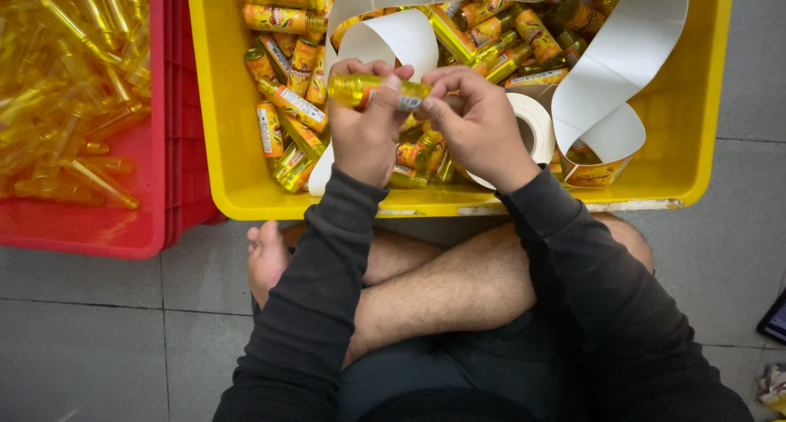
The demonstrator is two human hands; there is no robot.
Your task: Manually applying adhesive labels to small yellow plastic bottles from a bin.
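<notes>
Here your left hand [364, 135] grips a small yellow bottle [377, 89] sideways above the yellow crate [221, 144]; your right hand [479, 127] pinches its label end. White backing strip [622, 54] curls glossy from the roll [536, 127] just beside your right hand. Labelled bottles [286, 103] fill the crate; bare clear-yellow bottles [65, 86] lie in the red crate [155, 176] to the left.

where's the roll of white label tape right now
In the head view, the label roll sits in the yellow crate, right of centre, just behind the right hand among labelled bottles.
</notes>
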